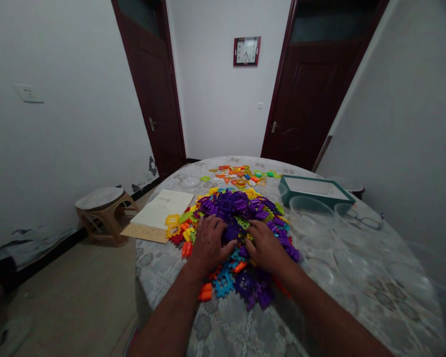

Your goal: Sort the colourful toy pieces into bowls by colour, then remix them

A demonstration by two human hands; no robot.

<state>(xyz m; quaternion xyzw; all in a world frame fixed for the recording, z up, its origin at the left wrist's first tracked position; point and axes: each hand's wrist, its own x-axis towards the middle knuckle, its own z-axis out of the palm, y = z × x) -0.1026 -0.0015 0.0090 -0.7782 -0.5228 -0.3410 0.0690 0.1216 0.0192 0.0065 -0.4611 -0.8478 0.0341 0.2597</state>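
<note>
A heap of plastic building pieces (226, 203), mostly purple on top, lies before me with yellow, red, orange, green and blue ones mixed in. My left hand (210, 243) rests on the heap's near left side, its fingers apart and the thumb stretched toward the middle. On the near right side, my right hand (265, 246) touches purple pieces with its fingers spread and slightly bent. A blue gear-shaped piece (223, 282) and a dark purple gear-shaped piece (245, 282) lie between my wrists. Neither hand visibly grips a piece, though some fingertips are hidden among them.
Beyond the heap lie small orange, yellow and green pieces (234, 174). To the right stand a green-rimmed box (319, 202), clear plastic containers (308, 218) and eyeglasses (369, 222). A paper sheet (165, 208) lies left on the cloth-covered table (215, 327). A stool (102, 213) stands beyond.
</note>
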